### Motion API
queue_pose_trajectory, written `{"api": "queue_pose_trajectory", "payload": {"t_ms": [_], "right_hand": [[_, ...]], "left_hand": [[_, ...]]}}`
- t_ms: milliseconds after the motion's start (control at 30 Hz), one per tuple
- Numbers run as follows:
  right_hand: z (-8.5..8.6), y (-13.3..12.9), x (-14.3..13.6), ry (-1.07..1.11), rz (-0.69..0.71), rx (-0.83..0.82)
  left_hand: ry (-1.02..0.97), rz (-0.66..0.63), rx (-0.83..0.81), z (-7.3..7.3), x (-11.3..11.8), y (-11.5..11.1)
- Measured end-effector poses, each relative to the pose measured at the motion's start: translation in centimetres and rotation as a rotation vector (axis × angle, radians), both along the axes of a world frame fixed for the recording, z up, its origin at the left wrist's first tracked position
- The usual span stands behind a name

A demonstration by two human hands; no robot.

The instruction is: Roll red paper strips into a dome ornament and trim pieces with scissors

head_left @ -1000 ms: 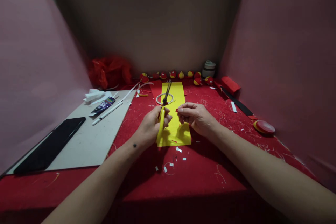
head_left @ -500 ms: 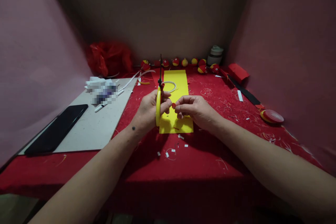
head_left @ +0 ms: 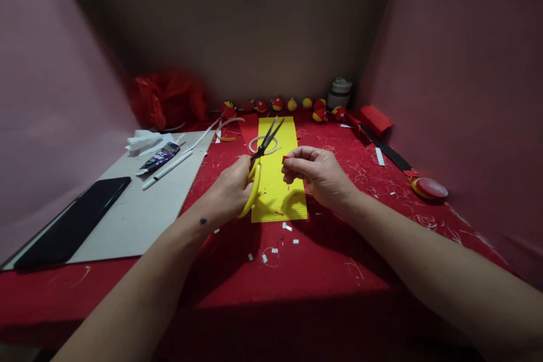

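Yellow-handled scissors (head_left: 255,181) are in my left hand (head_left: 231,185), their dark blades slightly parted and pointing up and to the right. My right hand (head_left: 316,169) pinches a small red piece (head_left: 285,160) between thumb and fingers, a short way right of the blades. Under both hands lies a yellow corrugated sheet (head_left: 278,175) with a few small red scraps on it. A pale ring (head_left: 250,145) rests near the sheet's far part, partly behind the blades.
A grey board (head_left: 127,220) at left bears a black phone (head_left: 72,220), a tube (head_left: 160,158) and a white pen (head_left: 167,169). Along the back stand several red-and-yellow balls (head_left: 277,103), a red bag (head_left: 169,99) and a jar (head_left: 340,93). A round disc (head_left: 430,188) lies at right.
The scissors have swung from upright to tilted right, and their blades have parted. My hands have moved farther apart. The view has shifted slightly.
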State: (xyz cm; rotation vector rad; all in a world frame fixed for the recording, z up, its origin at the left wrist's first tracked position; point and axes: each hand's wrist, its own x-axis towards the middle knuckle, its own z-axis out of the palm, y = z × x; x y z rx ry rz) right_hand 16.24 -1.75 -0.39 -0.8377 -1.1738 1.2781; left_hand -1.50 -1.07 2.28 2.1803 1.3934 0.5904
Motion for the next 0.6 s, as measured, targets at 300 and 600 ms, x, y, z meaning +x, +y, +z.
{"api": "queue_pose_trajectory", "payload": {"t_ms": [300, 600], "right_hand": [[-0.04, 1.07, 0.78, 0.175, 0.045, -0.013], [-0.58, 1.11, 0.55, 0.188, 0.065, -0.008]], "left_hand": [[0.355, -0.127, 0.006, -0.10, -0.13, -0.27], [0.315, -0.130, -0.017, 0.06, 0.44, -0.60]]}}
